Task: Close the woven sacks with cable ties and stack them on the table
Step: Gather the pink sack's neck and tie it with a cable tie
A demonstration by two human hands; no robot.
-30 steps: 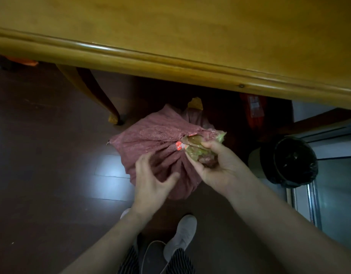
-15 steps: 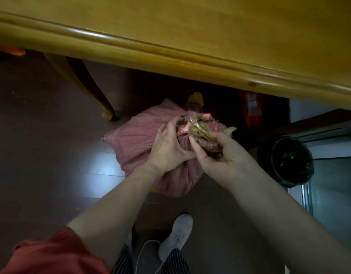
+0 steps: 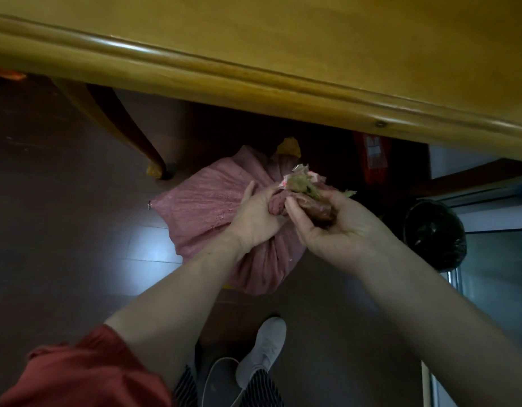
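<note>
- Pink woven sack stands on the dark wooden floor, below the yellow wooden desk; its gathered neck leans up and right, between both hands.
- Left hand: fingers curled round the neck, low, nearer the sack body.
- Right hand: clamped on the bunched mouth and its crumpled plastic liner, just above.
- Cable tie: none visible.

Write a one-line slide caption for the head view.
Left hand and right hand bunch the neck of a pink woven sack on the dark floor by a wooden table.
</note>
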